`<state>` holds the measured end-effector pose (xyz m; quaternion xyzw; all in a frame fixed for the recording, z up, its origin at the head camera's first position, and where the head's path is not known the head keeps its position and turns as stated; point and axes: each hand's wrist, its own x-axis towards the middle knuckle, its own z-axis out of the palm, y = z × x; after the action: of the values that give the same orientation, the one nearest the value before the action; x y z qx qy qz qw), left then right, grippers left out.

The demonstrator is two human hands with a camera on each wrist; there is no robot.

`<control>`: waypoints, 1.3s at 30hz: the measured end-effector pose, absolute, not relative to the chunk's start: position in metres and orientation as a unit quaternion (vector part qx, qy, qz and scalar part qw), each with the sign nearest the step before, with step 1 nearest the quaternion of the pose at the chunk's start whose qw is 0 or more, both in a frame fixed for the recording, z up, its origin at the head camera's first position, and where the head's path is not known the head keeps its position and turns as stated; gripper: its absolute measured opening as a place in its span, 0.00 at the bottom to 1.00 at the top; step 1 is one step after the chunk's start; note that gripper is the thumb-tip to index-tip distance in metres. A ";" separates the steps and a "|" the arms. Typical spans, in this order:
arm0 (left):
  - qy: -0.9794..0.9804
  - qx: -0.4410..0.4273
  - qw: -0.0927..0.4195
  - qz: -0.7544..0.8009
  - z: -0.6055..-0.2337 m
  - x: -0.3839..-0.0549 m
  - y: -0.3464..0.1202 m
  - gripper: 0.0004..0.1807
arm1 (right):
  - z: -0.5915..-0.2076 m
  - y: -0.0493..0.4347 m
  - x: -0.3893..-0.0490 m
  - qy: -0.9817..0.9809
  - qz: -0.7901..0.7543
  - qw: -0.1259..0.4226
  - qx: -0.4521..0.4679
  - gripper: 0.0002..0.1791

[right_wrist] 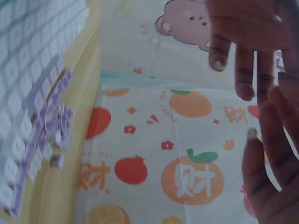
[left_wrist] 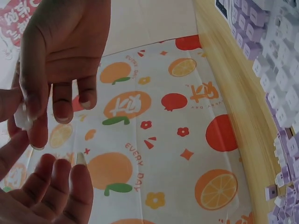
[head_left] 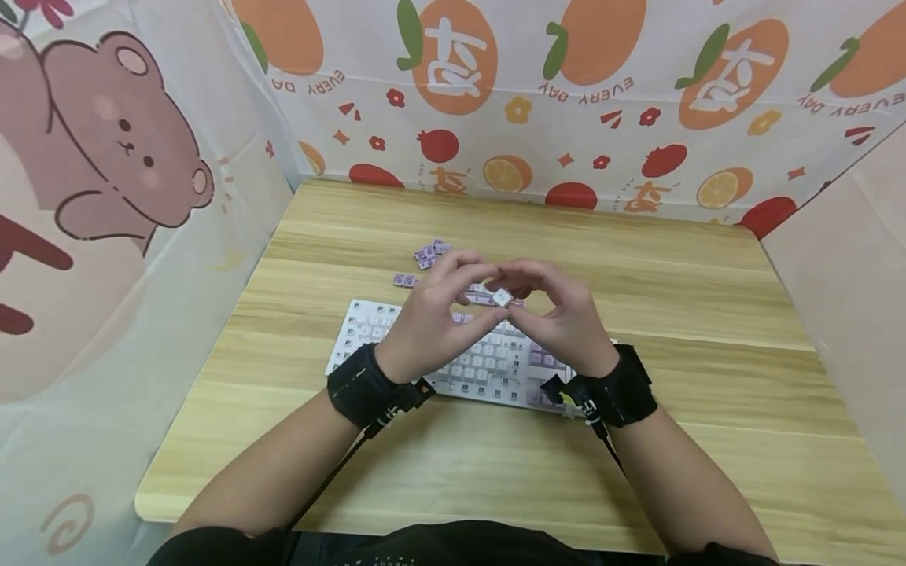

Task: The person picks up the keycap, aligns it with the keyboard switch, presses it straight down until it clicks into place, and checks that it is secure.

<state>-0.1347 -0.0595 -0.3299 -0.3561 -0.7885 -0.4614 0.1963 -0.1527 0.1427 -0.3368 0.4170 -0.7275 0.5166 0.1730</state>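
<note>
In the head view my left hand (head_left: 432, 314) and right hand (head_left: 562, 314) meet fingertip to fingertip above the keyboard (head_left: 375, 318). Between them, a small white keycap (head_left: 502, 297) is pinched by the thumbs and forefingers of both. The left wrist view shows that keycap (left_wrist: 22, 116) at the left edge, partly covered by fingertips; the other fingers hang loosely curved. Below the hands, the keyboard has white keys in its middle and purple keys (head_left: 541, 358) towards the right. Part of the keyboard is hidden behind the hands and wrists.
Loose purple keycaps (head_left: 432, 253) lie in a small pile behind the keyboard, with a pair of keycaps (head_left: 404, 280) just in front of it. Printed cloth (head_left: 517, 141) hangs along the back edge of the wooden table (head_left: 708, 338). Black straps with cameras wrap both wrists.
</note>
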 end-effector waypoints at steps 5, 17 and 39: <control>-0.792 -0.363 0.196 -0.450 -0.331 -0.130 -0.067 0.18 | -0.334 0.142 -0.150 -0.718 0.550 0.094 0.416 0.29; -0.811 -0.422 0.243 -0.323 -0.331 -0.138 -0.092 0.15 | -0.335 0.132 -0.153 -0.676 0.612 -0.144 0.384 0.31; -0.935 -0.297 -0.057 -0.188 -0.396 -0.200 -0.164 0.13 | -0.393 0.124 -0.157 -0.798 0.485 -0.178 0.310 0.14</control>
<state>-0.1998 -0.1637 -0.3957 -0.2966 -0.9345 -0.1883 -0.0567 -0.1565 0.1236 -0.3930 0.3097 -0.7984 0.4846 -0.1782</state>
